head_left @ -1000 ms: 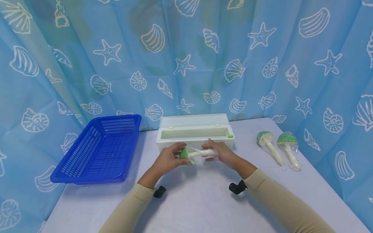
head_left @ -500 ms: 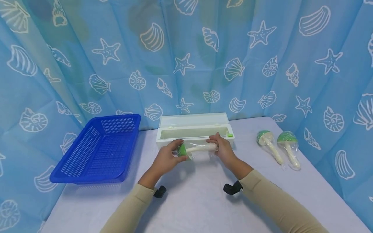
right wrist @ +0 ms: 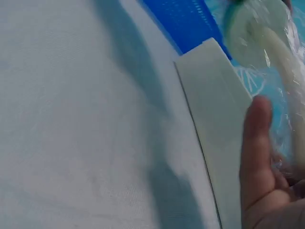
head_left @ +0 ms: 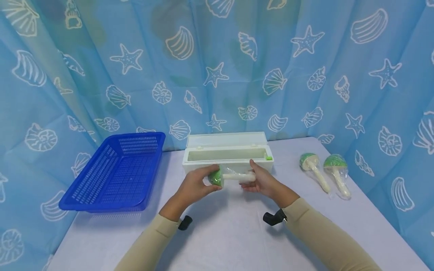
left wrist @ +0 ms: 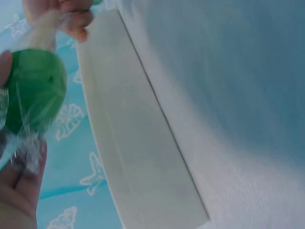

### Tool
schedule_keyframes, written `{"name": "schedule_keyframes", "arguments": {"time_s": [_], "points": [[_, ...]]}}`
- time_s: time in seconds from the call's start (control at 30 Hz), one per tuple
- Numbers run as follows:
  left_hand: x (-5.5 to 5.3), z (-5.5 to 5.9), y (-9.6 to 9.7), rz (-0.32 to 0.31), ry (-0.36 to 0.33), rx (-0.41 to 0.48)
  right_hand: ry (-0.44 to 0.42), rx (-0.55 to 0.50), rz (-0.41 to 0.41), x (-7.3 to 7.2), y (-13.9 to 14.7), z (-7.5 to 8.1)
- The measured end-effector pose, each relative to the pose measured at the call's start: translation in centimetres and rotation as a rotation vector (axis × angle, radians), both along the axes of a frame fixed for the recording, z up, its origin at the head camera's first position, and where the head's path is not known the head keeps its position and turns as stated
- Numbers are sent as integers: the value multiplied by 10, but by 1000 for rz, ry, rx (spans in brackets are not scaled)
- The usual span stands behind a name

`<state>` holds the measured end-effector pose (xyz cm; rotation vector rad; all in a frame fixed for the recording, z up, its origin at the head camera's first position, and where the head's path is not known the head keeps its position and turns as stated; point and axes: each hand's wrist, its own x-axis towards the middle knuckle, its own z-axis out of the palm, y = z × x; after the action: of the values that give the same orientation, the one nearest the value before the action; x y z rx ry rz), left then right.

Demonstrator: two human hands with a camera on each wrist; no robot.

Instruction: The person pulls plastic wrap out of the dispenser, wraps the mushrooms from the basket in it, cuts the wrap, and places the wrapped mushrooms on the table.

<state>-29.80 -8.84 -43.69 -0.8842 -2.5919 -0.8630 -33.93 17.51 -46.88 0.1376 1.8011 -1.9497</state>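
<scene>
A mushroom-shaped piece point(head_left: 234, 176) with a green cap and white stem, wrapped in clear plastic, is held level in front of the white box point(head_left: 223, 165). My left hand point(head_left: 194, 184) grips its cap between thumb and fingers. At the stem's far end, my right hand point(head_left: 262, 180) holds the wrapped tip. The green cap point(left wrist: 38, 90) fills the left side of the left wrist view. In the right wrist view the pale stem point(right wrist: 286, 71) runs past my raised thumb point(right wrist: 257, 157). The box's hinged lid point(head_left: 227, 139) is raised, and its long inside shows.
A blue perforated basket point(head_left: 149, 188) stands to the left on the white-covered table point(head_left: 223, 241). Two more wrapped green-capped mushrooms, one point(head_left: 315, 171) beside the other point(head_left: 337, 175), lie at the right. A blue shell-patterned curtain point(head_left: 217, 98) hangs behind.
My right hand lifted a little at the stem end, then came back down with its fingers shifted. The mushroom moved only slightly, its cap staying in my left hand.
</scene>
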Motion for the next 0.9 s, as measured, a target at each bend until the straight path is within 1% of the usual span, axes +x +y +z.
{"name": "schedule_keyframes", "arguments": {"time_s": [0.07, 0.1, 0.2, 0.3, 0.33, 0.4, 0.47, 0.53, 0.57, 0.6, 0.67, 0.73, 0.77, 0.8, 0.87, 0.9], "points": [[0, 1, 0, -40, -15, -40, 8, -18, 16, -3, 1, -1], [0, 1, 0, -53, -17, -60, 31, 8, 37, -3, 0, 0], [-1, 0, 0, -65, 22, -112, 115, 139, 113, -1, -6, 4], [-2, 0, 1, -68, 77, -124, 211, 296, 150, 5, -16, 7], [-3, 1, 2, -72, 81, -120, 240, 346, 145, 6, -19, 7], [-3, 2, 4, -87, 55, -93, 308, 452, 135, 9, -24, 5], [-3, 3, 4, -100, -8, -26, 370, 535, 121, 11, -26, 2], [-4, 3, 3, -107, -69, 73, 428, 571, 112, 12, -27, 0], [-4, 2, 3, -113, -109, 142, 455, 569, 102, 13, -27, -1], [-4, 2, 2, -124, -151, 223, 479, 553, 85, 13, -28, -1], [-5, 0, 0, -138, -220, 381, 508, 489, 34, 12, -28, -2], [-6, -1, -1, -129, -280, 510, 526, 421, -25, 12, -28, -2], [-5, -1, -2, -122, -321, 566, 530, 378, -52, 12, -27, -2], [-5, -2, -2, -114, -360, 608, 523, 341, -82, 12, -27, -1], [-3, -5, -1, -81, -458, 649, 505, 265, -126, 12, -26, 1], [-3, -6, 0, -73, -513, 655, 499, 240, -143, 12, -26, 1]]}}
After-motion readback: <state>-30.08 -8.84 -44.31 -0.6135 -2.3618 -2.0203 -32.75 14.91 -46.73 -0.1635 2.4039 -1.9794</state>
